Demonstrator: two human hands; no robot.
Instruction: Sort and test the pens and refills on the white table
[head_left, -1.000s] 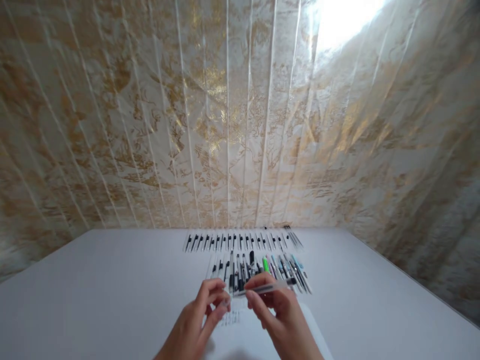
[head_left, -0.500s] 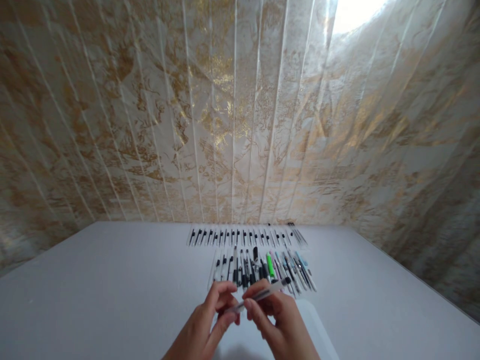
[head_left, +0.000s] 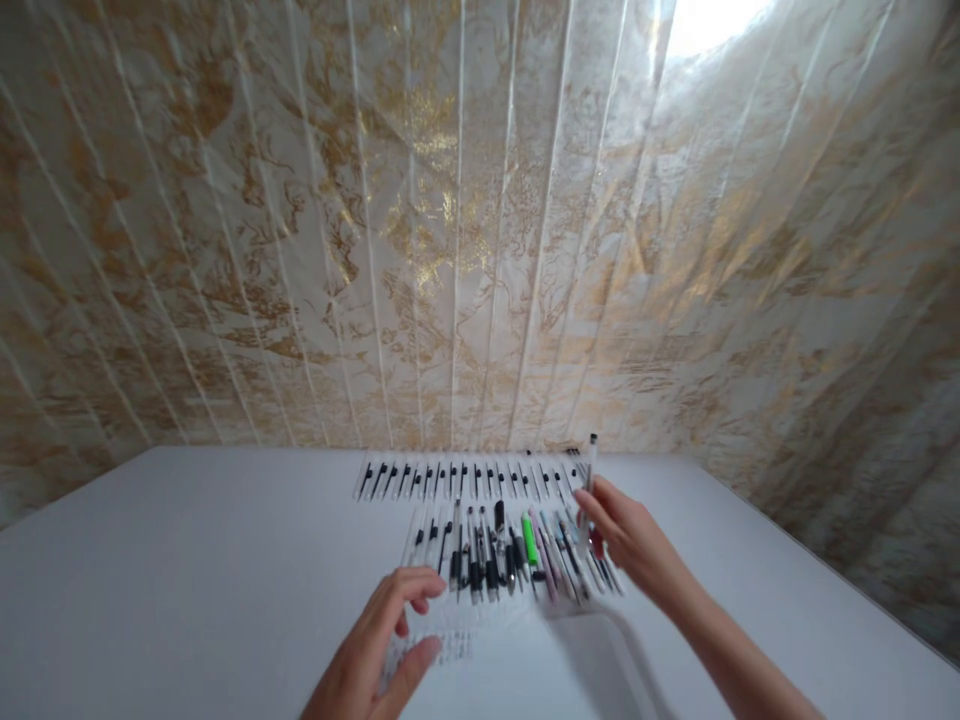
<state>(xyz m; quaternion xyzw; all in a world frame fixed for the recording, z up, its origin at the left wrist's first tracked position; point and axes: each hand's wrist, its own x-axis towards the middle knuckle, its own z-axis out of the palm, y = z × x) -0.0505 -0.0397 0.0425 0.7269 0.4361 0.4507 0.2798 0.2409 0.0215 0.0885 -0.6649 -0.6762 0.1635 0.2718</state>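
Observation:
My right hand point(head_left: 621, 525) grips a clear pen point(head_left: 591, 462) with a dark top end, held nearly upright over the right end of the pen rows. Low at the left, my left hand point(head_left: 390, 630) has its thumb and fingers apart, with nothing between them. Just beyond it lies the nearer row of mixed pens, among them a bright green marker point(head_left: 529, 540) and several black-gripped pens point(head_left: 474, 570). Farther back, a row of clear pens with black caps point(head_left: 428, 482) lies side by side.
A pale translucent tray or lid point(head_left: 592, 625) lies in front of the nearer row. Small printed marks point(head_left: 454, 647) show beside my left hand. The white table point(head_left: 225, 560) ends at a gold-patterned curtain point(head_left: 420, 250) behind.
My right hand has moved right and away from me, carrying the pen and turning it more upright. My left hand has let go of the pen and shifted left.

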